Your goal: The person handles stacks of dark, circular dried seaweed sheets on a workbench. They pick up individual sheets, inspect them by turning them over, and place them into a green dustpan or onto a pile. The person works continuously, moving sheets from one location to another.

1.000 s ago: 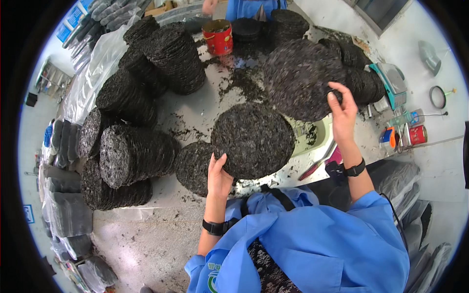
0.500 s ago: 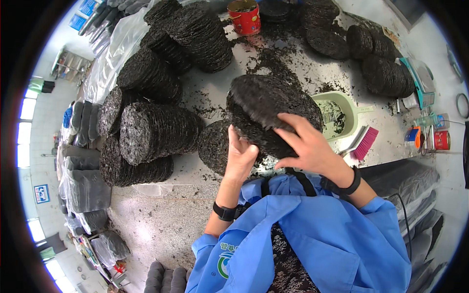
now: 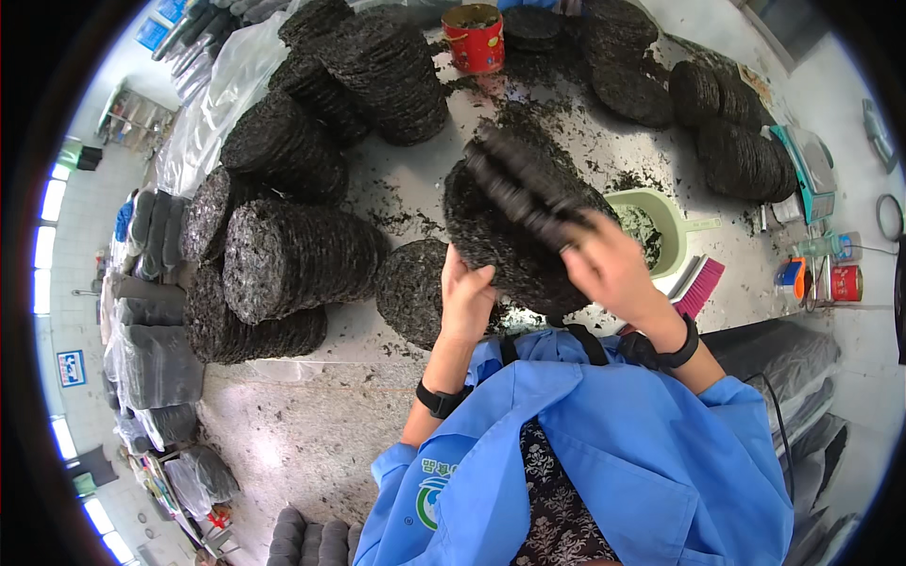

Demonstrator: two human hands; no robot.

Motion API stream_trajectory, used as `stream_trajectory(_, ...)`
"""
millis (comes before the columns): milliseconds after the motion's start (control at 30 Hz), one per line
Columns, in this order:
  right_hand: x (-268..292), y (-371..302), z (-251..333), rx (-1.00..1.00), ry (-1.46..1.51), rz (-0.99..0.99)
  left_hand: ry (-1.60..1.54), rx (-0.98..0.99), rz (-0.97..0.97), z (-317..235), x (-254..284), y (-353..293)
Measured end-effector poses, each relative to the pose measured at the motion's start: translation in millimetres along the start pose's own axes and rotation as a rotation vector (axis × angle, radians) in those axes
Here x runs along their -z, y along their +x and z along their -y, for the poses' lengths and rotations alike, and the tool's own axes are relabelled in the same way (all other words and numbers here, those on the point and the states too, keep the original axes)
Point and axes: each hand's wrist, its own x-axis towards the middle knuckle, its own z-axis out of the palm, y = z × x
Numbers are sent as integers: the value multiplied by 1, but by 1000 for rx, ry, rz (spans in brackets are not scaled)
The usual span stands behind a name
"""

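Round dark dried seaweed cakes (image 3: pixel 505 255) stand in a stack in front of me, tilted. My left hand (image 3: pixel 466 300) presses on the near left edge of this stack, thumb and fingers closed on its rim. The right hand (image 3: pixel 613 269), smeared by motion, grips the near edge of one or more top cakes (image 3: pixel 528 193), which are tipped up on edge away from the stack. How many it holds is blurred. Another seaweed cake (image 3: pixel 412 288) lies flat on the table just left of my left hand.
Tall seaweed stacks (image 3: pixel 302 259) fill the table's left side, with more stacks (image 3: pixel 746 156) at the far right. A red bucket (image 3: pixel 475 42) stands at the back. Right of my hands are a pale green dustpan (image 3: pixel 672 236), a pink brush (image 3: pixel 700 286) and a teal scale (image 3: pixel 807 174). Seaweed crumbs litter the table.
My right hand has moved slightly right, and the top cakes it grips have swung from lying on the stack to upright on edge. My left hand stays at the stack's rim.
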Motion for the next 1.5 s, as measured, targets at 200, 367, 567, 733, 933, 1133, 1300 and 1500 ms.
stream_trajectory(200,48,-10,-58,-479,286,-535,-271,106,-277,-11,31,-14)
stream_trajectory(367,58,-24,-70,-704,497,-703,-298,135,-312,-12,45,-17)
stream_trajectory(567,33,-19,-62,-964,505,-779,44,-289,-232,-21,25,-11)
stream_trajectory(733,-1,-26,-60,-899,933,-377,1332,-640,168,-18,3,3)
stream_trajectory(933,-19,-35,-50,-852,1334,-389,1025,-575,46,-8,-4,-10)
stream_trajectory(1133,-31,-45,-44,-944,1345,-238,64,109,-369,8,11,-7)
stream_trajectory(1300,-35,-38,-34,-940,1092,-41,128,-12,-375,7,11,-9)
stream_trajectory(1500,-2,-42,-38,-474,546,75,122,-178,-538,-42,88,-40)
